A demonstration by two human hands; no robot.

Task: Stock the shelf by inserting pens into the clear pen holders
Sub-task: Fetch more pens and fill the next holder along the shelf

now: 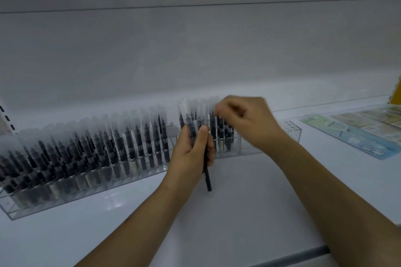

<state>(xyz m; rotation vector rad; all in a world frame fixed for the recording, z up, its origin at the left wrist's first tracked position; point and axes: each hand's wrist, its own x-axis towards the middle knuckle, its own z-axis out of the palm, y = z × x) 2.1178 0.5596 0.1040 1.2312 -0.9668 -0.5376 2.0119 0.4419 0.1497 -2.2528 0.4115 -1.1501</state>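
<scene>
Mid-frame, our left hand grips a bundle of pens; our blurred right hand, grip unclear, works at the clear pen holder. Loosening could spill them.

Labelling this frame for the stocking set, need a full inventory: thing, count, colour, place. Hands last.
clear pen holder, left: one, clear acrylic, on the shelf at left, packed with pens.
clear pen holder, right: one, clear acrylic, behind the hands; right end shows open holes.
stocked pens: too many to count, black with frosted caps, upright in both holders.
held pens: a bundle, count unclear, black, in the left hand.
shelf: one, white, under everything.
printed sheets: several, pale blue and green, flat at far right.
left hand: grips the held pens.
right hand: blurred, over the right holder; fingers curled, grip unclear.
</scene>
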